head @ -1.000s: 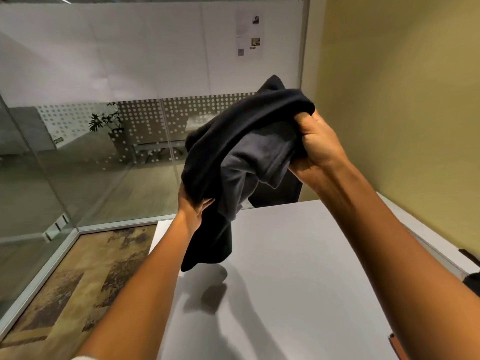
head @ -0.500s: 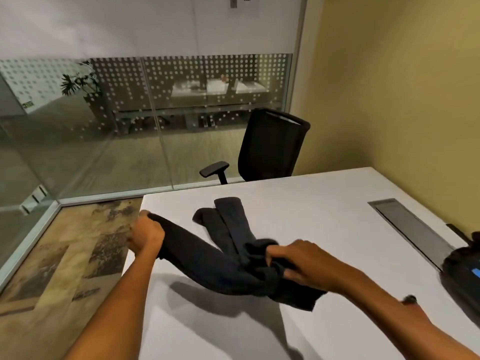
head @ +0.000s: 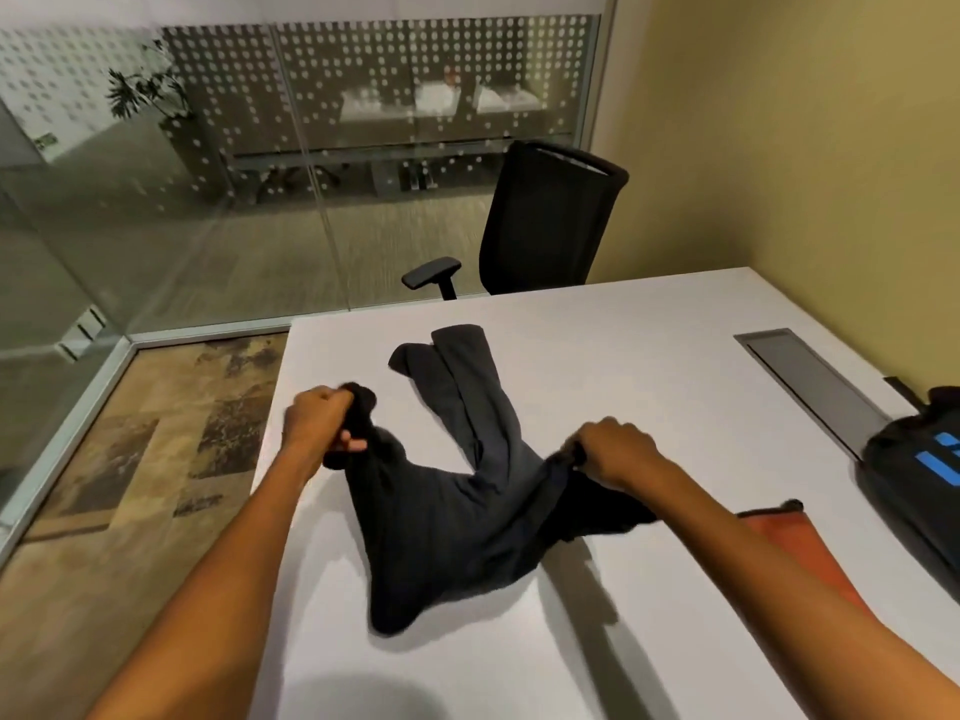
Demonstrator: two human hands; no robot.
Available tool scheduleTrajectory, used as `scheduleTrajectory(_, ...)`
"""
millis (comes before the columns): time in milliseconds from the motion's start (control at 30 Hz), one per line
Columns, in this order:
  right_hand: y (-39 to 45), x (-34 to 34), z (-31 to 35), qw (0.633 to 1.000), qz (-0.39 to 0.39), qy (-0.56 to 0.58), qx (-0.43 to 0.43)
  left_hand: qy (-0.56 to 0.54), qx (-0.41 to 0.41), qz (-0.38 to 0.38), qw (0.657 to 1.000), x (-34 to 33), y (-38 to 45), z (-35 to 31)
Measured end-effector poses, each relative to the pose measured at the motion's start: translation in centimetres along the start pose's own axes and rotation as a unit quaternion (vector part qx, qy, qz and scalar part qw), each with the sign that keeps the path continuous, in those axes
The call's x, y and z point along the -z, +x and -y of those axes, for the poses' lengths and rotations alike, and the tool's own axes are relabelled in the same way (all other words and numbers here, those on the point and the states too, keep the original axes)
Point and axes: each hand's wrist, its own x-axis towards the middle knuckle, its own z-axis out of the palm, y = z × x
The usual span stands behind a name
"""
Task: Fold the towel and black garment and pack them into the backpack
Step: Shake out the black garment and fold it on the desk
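Black garment (head: 457, 491) lies crumpled across the middle of the white table (head: 649, 356), its 2 long parts stretching toward the upper centre of the frame. Left hand (head: 324, 426) has its fingers curled tight round a bunched end at centre left; right hand (head: 615, 449) pinches the opposite edge at centre right. Judging by the loose, uneven cloth, folding has barely begun. An orange cloth (head: 795, 543), probably the towel, peeks out beyond the right forearm at lower right, just beside the backpack (head: 919, 475) at the right edge. Both folds and all packing appear left to do.
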Motion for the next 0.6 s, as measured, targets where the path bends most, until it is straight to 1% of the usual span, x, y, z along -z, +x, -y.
scheduleTrajectory(33,0.6,0.2,0.0,1.000,0.000,0.024,0.017,0.146,-0.043,0.029,0.988,-0.4,-0.5,0.6)
scheduleTrajectory(67,0.9,0.1,0.1,0.998,0.013,0.050,0.043,0.284,-0.084,0.067,0.953,-0.9,-0.8,1.4)
scheduleTrajectory(100,1.0,-0.4,0.3,0.994,0.040,0.077,0.070,0.403,-0.115,0.104,0.902,-1.6,-1.2,2.4)
scheduleTrajectory(133,0.9,-1.3,0.6,0.988,0.077,0.096,0.097,0.498,-0.138,0.129,0.847,-2.2,-1.3,3.5)
scheduleTrajectory(167,0.7,-2.6,1.0,0.981,0.116,0.101,0.120,0.559,-0.152,0.140,0.803,-2.9,-1.3,4.7)
scheduleTrajectory(200,0.4,-4.2,1.4,0.975,0.149,0.094,0.135,0.592,-0.164,0.142,0.776,-3.7,-1.2,5.7)
scheduleTrajectory(233,0.0,-6.0,1.7,0.971,0.174,0.081,0.145,0.609,-0.172,0.143,0.761,-4.4,-1.0,6.7)
scheduleTrajectory(367,-1.3,-11.5,2.3,0.959,0.232,0.046,0.155,0.608,-0.207,0.171,0.747,-8.0,-0.4,8.9)
scheduleTrajectory(433,-1.6,-13.3,2.0,0.961,0.235,0.027,0.146,0.599,-0.215,0.198,0.745,-9.8,0.1,9.4)
scheduleTrajectory(533,-2.0,-14.8,1.2,0.963,0.230,0.036,0.138,0.598,-0.221,0.231,0.735,-12.3,0.5,10.3)
scheduleTrajectory(600,-2.4,-15.2,0.6,0.959,0.242,0.044,0.143,0.602,-0.200,0.253,0.731,-13.5,1.0,10.9)
